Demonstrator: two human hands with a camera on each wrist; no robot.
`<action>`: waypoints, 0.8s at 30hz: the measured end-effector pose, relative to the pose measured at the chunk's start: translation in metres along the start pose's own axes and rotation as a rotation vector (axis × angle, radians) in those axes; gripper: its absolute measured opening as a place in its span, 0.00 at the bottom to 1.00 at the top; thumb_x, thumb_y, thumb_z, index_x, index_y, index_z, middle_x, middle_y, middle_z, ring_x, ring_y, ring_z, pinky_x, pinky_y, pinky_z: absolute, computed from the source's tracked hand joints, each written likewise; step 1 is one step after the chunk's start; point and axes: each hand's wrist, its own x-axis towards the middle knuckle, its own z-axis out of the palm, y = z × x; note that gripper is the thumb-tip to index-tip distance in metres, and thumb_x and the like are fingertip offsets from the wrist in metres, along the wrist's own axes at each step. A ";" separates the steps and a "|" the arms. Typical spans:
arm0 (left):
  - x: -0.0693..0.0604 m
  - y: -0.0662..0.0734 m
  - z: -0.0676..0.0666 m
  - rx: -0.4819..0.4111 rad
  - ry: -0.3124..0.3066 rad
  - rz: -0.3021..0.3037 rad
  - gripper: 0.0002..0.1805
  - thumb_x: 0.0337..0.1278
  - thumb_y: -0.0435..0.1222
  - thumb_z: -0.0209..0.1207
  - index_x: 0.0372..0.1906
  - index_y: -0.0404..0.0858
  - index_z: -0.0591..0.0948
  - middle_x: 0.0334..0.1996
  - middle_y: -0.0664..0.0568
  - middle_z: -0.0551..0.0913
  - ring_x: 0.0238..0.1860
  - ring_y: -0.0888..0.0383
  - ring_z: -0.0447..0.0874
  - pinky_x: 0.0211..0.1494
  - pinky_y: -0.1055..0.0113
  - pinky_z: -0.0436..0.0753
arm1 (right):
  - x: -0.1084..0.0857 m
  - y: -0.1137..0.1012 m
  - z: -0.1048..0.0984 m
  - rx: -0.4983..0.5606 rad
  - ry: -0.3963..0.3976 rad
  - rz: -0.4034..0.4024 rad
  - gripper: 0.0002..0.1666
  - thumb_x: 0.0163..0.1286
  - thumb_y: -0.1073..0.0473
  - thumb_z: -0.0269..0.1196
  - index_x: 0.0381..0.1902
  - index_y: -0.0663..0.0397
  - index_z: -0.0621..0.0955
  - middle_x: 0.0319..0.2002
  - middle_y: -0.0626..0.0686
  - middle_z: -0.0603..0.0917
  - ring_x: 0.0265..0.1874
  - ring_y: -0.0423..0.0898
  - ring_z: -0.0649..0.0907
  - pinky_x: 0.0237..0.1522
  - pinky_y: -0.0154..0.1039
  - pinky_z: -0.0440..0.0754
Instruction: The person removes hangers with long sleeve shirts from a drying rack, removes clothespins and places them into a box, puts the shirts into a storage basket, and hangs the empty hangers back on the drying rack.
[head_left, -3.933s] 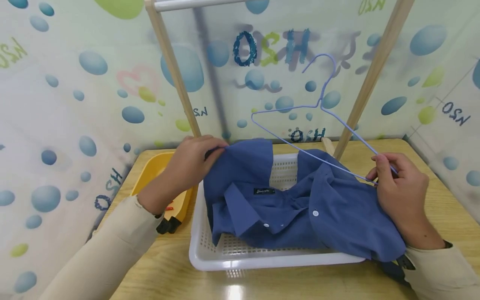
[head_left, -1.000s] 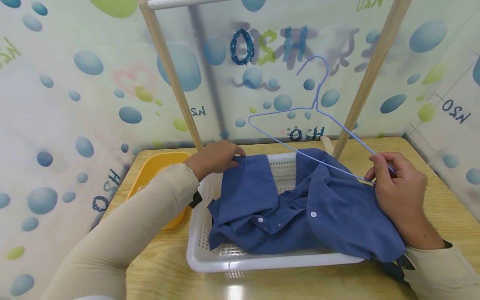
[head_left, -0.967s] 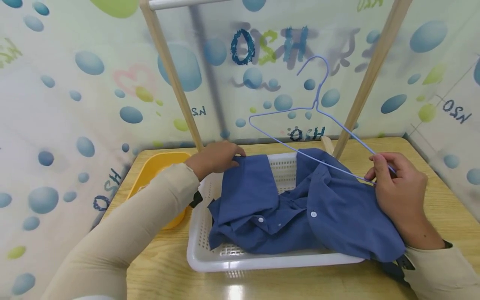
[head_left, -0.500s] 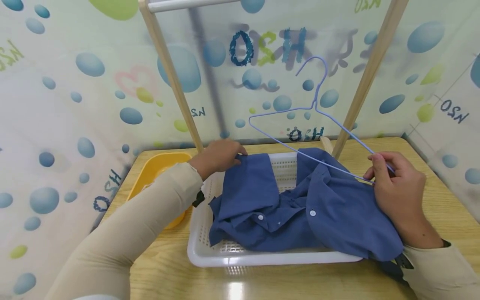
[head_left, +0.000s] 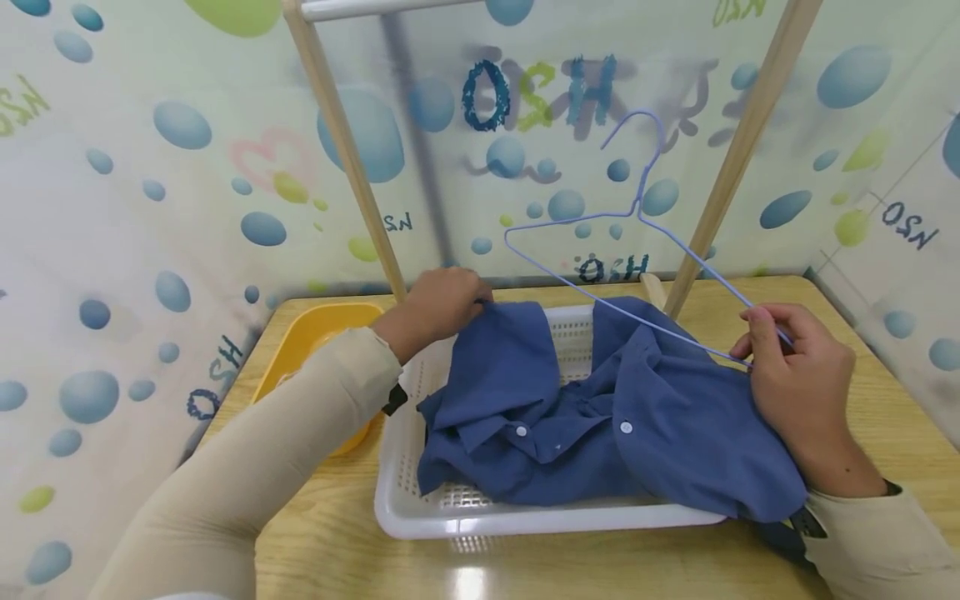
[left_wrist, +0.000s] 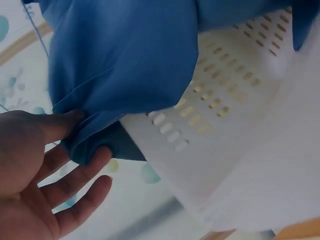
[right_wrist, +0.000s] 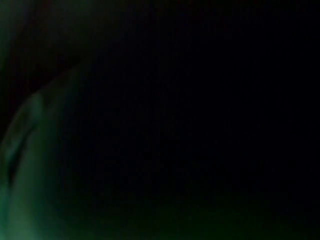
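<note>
A blue buttoned shirt (head_left: 517,367) lies bunched in a white perforated basket (head_left: 547,523), its right part draped over the rim. My left hand (head_left: 442,302) pinches the shirt's edge at the basket's back left; the left wrist view shows thumb and fingers on a fold of the cloth (left_wrist: 125,60). My right hand (head_left: 806,383) holds a thin lilac wire hanger (head_left: 577,218) by its right end, hook upward, above the shirt. Cloth covers part of the right wrist and forearm. The right wrist view is nearly black and shows little.
A yellow tray (head_left: 300,342) stands left of the basket, partly behind my left sleeve. Two wooden posts (head_left: 731,179) and a white bar (head_left: 390,8) form a rack behind the basket. The wooden table (head_left: 360,542) meets a patterned wall at the back.
Since the earliest frame my left hand has shifted right along the cloth, and the shirt's left part has folded over, hiding the collar label. Lately that hand has risen slightly, lifting the edge. The hanger barely moves.
</note>
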 end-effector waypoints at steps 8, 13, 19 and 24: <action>-0.019 0.018 -0.019 -0.026 0.201 0.015 0.12 0.70 0.37 0.58 0.53 0.47 0.86 0.46 0.51 0.87 0.43 0.52 0.87 0.42 0.56 0.85 | 0.000 0.000 0.000 -0.009 0.010 0.015 0.11 0.73 0.64 0.59 0.39 0.72 0.82 0.19 0.21 0.76 0.16 0.19 0.75 0.19 0.18 0.65; -0.041 0.028 -0.029 -0.031 0.286 0.101 0.11 0.68 0.36 0.60 0.50 0.45 0.87 0.41 0.52 0.88 0.38 0.54 0.87 0.44 0.56 0.83 | 0.001 0.000 0.001 -0.007 0.017 0.011 0.11 0.73 0.65 0.59 0.39 0.72 0.82 0.19 0.21 0.76 0.16 0.19 0.75 0.20 0.17 0.65; -0.069 0.038 -0.032 -0.043 0.326 0.184 0.09 0.65 0.35 0.63 0.46 0.47 0.88 0.37 0.55 0.87 0.34 0.56 0.85 0.40 0.59 0.82 | 0.001 0.000 0.001 -0.014 0.017 0.016 0.11 0.73 0.65 0.59 0.40 0.72 0.82 0.19 0.20 0.76 0.16 0.18 0.75 0.19 0.17 0.64; -0.081 0.045 -0.028 -0.039 0.271 0.220 0.10 0.63 0.34 0.64 0.45 0.47 0.89 0.37 0.55 0.88 0.32 0.57 0.85 0.38 0.60 0.82 | 0.000 -0.002 0.001 -0.026 0.016 0.029 0.11 0.73 0.65 0.59 0.40 0.72 0.82 0.19 0.20 0.75 0.16 0.18 0.74 0.19 0.18 0.63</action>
